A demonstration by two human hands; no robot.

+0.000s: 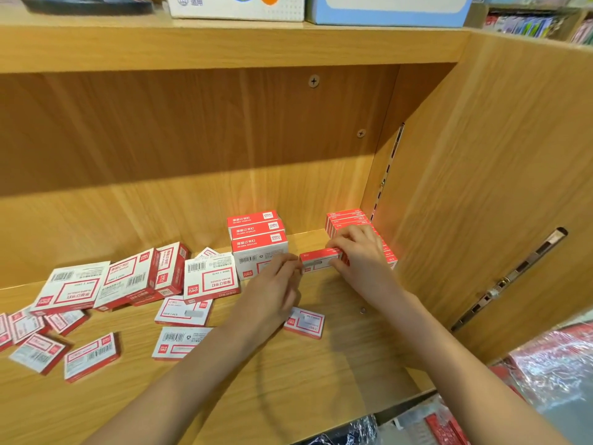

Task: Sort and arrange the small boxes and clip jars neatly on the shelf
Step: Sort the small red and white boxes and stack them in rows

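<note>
Now both hands, left hand (276, 284) and right hand (359, 252), pinch one small box (319, 260) between them.

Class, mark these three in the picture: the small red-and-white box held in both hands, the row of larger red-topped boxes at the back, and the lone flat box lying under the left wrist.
Small red-and-white held box (321, 259): head view, front face.
Row of larger red-topped boxes (258, 240): head view, nearest box's top.
Lone flat red-and-white box (306, 322): head view, top face.

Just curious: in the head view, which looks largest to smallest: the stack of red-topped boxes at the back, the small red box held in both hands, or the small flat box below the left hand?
1. Stack of red-topped boxes, plainly largest.
2. Small red box held in both hands and small flat box: these look alike, so no ranking.
</note>
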